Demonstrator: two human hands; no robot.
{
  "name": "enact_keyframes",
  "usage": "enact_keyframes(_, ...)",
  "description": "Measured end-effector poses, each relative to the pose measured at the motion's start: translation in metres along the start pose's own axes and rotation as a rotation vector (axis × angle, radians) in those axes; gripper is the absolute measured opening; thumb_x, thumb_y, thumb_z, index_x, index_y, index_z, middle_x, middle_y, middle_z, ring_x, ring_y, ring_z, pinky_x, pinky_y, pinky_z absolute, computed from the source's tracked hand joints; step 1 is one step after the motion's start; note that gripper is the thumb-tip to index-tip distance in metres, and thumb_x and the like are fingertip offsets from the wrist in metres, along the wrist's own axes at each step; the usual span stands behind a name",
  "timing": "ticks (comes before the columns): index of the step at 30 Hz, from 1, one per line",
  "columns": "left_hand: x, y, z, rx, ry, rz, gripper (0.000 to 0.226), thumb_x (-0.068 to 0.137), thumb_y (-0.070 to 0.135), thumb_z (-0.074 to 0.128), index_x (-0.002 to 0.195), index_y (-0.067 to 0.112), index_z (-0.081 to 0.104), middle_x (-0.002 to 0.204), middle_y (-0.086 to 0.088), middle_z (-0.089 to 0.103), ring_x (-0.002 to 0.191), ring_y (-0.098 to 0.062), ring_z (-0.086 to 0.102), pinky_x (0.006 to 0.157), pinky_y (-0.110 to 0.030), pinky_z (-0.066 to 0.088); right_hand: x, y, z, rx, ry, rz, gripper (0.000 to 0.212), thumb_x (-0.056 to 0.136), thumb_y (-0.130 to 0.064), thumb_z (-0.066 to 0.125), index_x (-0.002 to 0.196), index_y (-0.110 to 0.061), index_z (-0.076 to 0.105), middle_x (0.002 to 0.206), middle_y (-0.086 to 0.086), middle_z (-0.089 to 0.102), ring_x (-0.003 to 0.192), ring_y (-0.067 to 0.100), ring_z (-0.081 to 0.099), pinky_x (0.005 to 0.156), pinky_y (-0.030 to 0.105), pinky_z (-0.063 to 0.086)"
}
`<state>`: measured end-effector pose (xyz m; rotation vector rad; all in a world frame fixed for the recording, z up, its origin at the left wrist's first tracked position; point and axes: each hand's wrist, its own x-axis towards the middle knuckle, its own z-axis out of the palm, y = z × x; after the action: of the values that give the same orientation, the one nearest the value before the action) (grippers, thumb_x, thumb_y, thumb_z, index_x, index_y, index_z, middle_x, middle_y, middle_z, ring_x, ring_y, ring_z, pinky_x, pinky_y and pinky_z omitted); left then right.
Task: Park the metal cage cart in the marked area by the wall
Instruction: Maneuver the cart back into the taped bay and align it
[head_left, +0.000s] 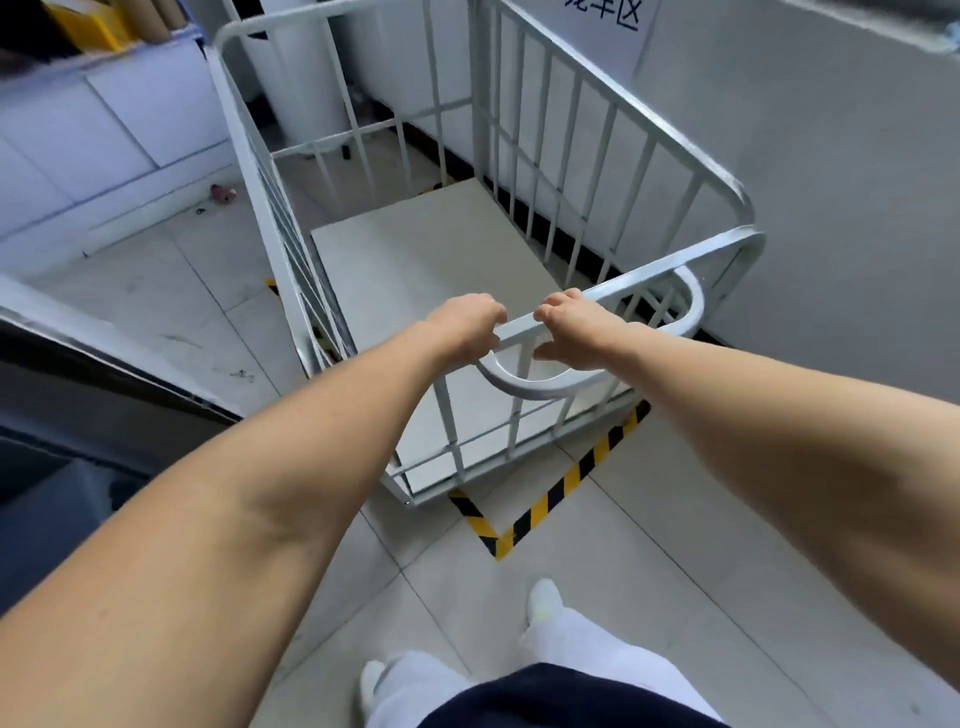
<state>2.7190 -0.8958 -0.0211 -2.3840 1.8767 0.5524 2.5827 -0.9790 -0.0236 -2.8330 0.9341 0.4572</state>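
Beyond both hands we see the wall (831, 156), pale and plain, running along the right side past our right hand, with a paper sign (613, 26) fixed to it far ahead. The tiled floor (649, 545) spreads under and behind our hands.

The metal cage cart (545, 130) is the next largest thing: a light grey frame of round tubing with vertical bars on all sides, rounded corners, an open top and a flat pale deck inside. It stands just ahead of our hands, its right side close along the wall. Below our hands, yellow-and-black tape (561, 488) marks a corner on the floor; the cart's near end sits just over the strip leading to the wall, with the corner itself showing outside the cart, nearer our feet.

A curved handle loop (535, 389) hangs under the near top rail (519, 327), between our wrists.

Our left hand (467, 325) is curled shut over that rail. Our right hand (569, 332), just beside it, is likewise clamped on the rail, fingers over the top and thumb underneath.
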Motion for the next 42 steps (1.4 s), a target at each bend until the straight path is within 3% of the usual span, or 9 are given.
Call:
enact_keyframes(6, -0.003, 0.049, 0.012, -0.019, -0.018, -0.108, 0.038, 0.094, 0.027, 0.057, 0.13, 0.014, 0.057, 0.127, -0.009, 0.053, 0.118, -0.032, 0.055, 0.096, -0.039, 0.047, -0.017, 0.044, 0.006, 0.0, 0.0, -0.086, 0.06, 0.089, -0.043, 0.06, 0.135, -0.006, 0.05, 0.137, 0.013, 0.05, 0.128, 0.031, 0.042, 0.11, 0.037, 0.035)
enact_keyframes(14, -0.02, 0.101, 0.06, -0.04, 0.023, -0.168, 0.05, 0.091, 0.037, 0.06, 0.131, 0.009, 0.056, 0.133, -0.01, 0.052, 0.124, -0.032, 0.051, 0.105, -0.045, 0.042, -0.06, 0.083, 0.037, 0.011, -0.001, -0.136, 0.062, 0.09, -0.042, 0.06, 0.139, -0.007, 0.046, 0.143, 0.012, 0.045, 0.134, 0.03, 0.036, 0.113, 0.038, 0.033)
enact_keyframes(22, -0.014, 0.137, 0.082, -0.041, 0.078, -0.231, 0.048, 0.093, 0.038, 0.058, 0.13, 0.008, 0.054, 0.13, -0.01, 0.053, 0.12, -0.031, 0.052, 0.1, -0.042, 0.045, -0.061, 0.111, 0.061, 0.078, 0.017, -0.191, 0.06, 0.093, -0.033, 0.058, 0.142, -0.005, 0.039, 0.151, 0.014, 0.033, 0.142, 0.029, 0.028, 0.117, 0.037, 0.025)
enact_keyframes(26, 0.008, 0.141, 0.083, -0.049, 0.048, -0.294, 0.037, 0.095, 0.037, 0.054, 0.12, 0.008, 0.056, 0.122, -0.01, 0.055, 0.115, -0.03, 0.054, 0.093, -0.042, 0.045, -0.037, 0.129, 0.062, 0.082, 0.045, -0.202, 0.05, 0.094, -0.033, 0.056, 0.136, -0.008, 0.047, 0.142, 0.011, 0.046, 0.133, 0.028, 0.04, 0.113, 0.037, 0.03)
enact_keyframes(31, 0.028, 0.143, 0.084, -0.055, 0.067, -0.372, 0.028, 0.097, 0.033, 0.052, 0.111, 0.009, 0.058, 0.116, -0.01, 0.06, 0.109, -0.033, 0.059, 0.089, -0.042, 0.047, -0.019, 0.145, 0.064, 0.094, -0.008, -0.216, 0.034, 0.096, -0.031, 0.054, 0.121, -0.009, 0.058, 0.122, 0.011, 0.058, 0.114, 0.029, 0.054, 0.098, 0.038, 0.045)
enact_keyframes(37, 0.045, 0.141, 0.079, 0.009, 0.062, -0.421, 0.012, 0.092, 0.021, 0.063, 0.099, 0.012, 0.067, 0.109, -0.007, 0.069, 0.106, -0.031, 0.063, 0.078, -0.032, 0.044, -0.007, 0.147, 0.069, 0.089, 0.047, -0.214, 0.018, 0.094, -0.014, 0.054, 0.107, -0.009, 0.065, 0.11, 0.013, 0.063, 0.101, 0.032, 0.061, 0.086, 0.037, 0.05)
enact_keyframes(42, 0.047, 0.14, 0.075, -0.045, 0.085, -0.445, 0.021, 0.092, 0.027, 0.062, 0.104, 0.011, 0.069, 0.113, -0.009, 0.068, 0.11, -0.031, 0.061, 0.084, -0.034, 0.046, -0.006, 0.142, 0.068, 0.097, 0.048, -0.189, 0.021, 0.092, -0.007, 0.051, 0.107, -0.006, 0.064, 0.108, 0.016, 0.064, 0.101, 0.035, 0.061, 0.087, 0.038, 0.051)
